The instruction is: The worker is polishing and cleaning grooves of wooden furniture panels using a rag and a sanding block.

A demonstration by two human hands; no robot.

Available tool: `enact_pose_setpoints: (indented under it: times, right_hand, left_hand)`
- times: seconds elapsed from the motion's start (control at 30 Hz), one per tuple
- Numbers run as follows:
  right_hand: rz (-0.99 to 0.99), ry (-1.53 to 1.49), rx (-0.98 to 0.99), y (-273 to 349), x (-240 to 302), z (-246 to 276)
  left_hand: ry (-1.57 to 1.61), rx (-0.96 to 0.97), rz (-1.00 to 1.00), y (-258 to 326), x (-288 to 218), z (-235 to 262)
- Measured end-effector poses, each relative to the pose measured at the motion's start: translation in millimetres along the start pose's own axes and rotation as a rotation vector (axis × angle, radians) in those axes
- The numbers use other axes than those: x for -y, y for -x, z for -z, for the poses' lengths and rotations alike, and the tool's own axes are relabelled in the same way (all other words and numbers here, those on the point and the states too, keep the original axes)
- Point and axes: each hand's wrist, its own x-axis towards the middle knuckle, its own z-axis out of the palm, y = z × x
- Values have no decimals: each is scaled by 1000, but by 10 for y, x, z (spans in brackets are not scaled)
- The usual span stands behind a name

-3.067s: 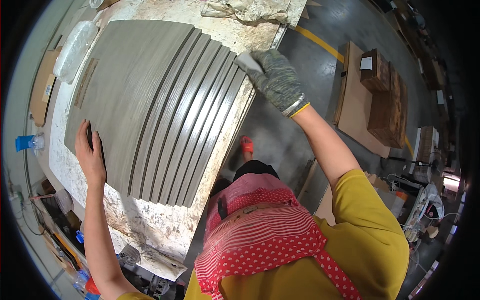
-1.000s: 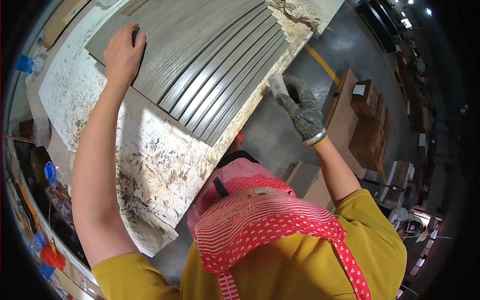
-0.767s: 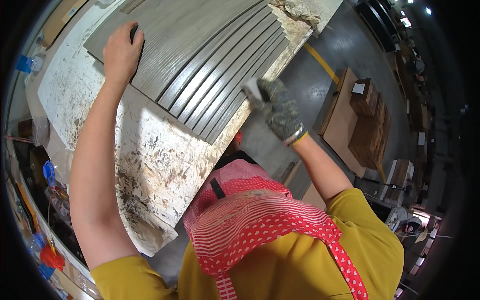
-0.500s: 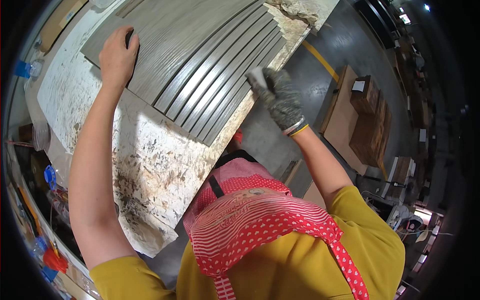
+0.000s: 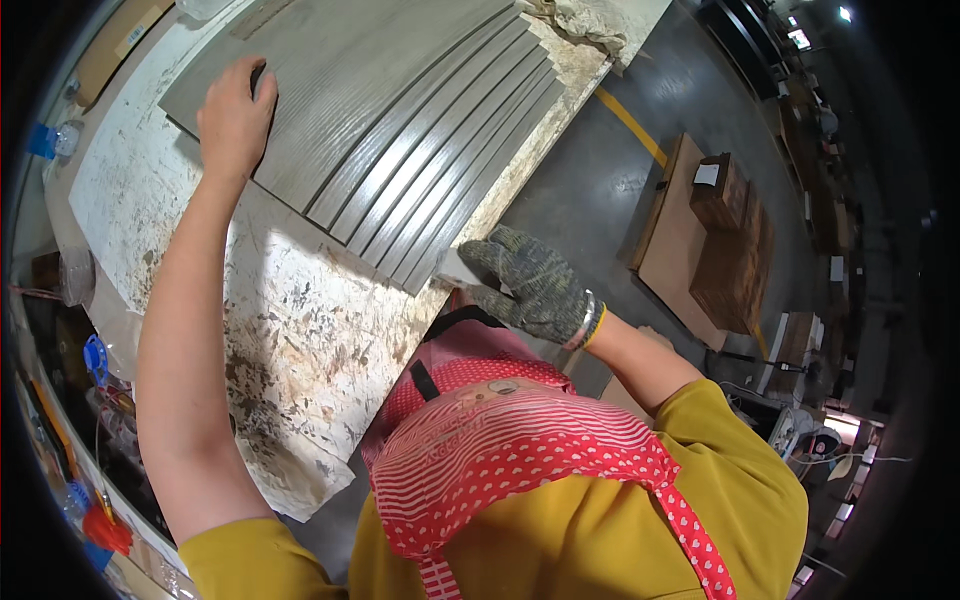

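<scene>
Grey wood-grain boards lie on the worktable: a wide board (image 5: 340, 110) and, beside it, several narrow glossy slats (image 5: 425, 160) set edge to edge along the table's right side. My bare left hand (image 5: 236, 115) rests on the wide board near its left end, thumb apart from the bent fingers; its fingertips are partly hidden. My right hand (image 5: 530, 285), in a grey knitted glove, is closed on a pale flat block (image 5: 461, 270). It is just off the near ends of the slats, at the table edge. The glove hides much of the block.
Paint-stained white sheeting covers the worktable (image 5: 300, 350). A crumpled cloth (image 5: 580, 22) lies at its far end. Brown cartons (image 5: 730, 255) stand on a board on the floor to the right, by a yellow floor line (image 5: 632, 125). Bottles and tools crowd the left.
My right hand has moved nearer to me and left with the pale block, from beside the slats to their near ends. My left hand has stayed in place.
</scene>
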Motion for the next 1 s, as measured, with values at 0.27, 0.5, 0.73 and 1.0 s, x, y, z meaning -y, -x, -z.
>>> enact_pose_setpoints:
  times: [0.27, 0.5, 0.73, 1.0]
  right_hand:
    - [-486, -601, -464, 185, -548, 66]
    - [-422, -270, -451, 31, -696, -49]
    - [-215, 82, -28, -130, -159, -249]
    - [-286, -251, -217, 55, 142, -129]
  left_hand:
    - [14, -2, 15, 0, -6, 10]
    - [15, 2, 25, -3, -19, 28]
    - [2, 8, 18, -6, 22, 9]
    - [1, 22, 17, -15, 18, 24]
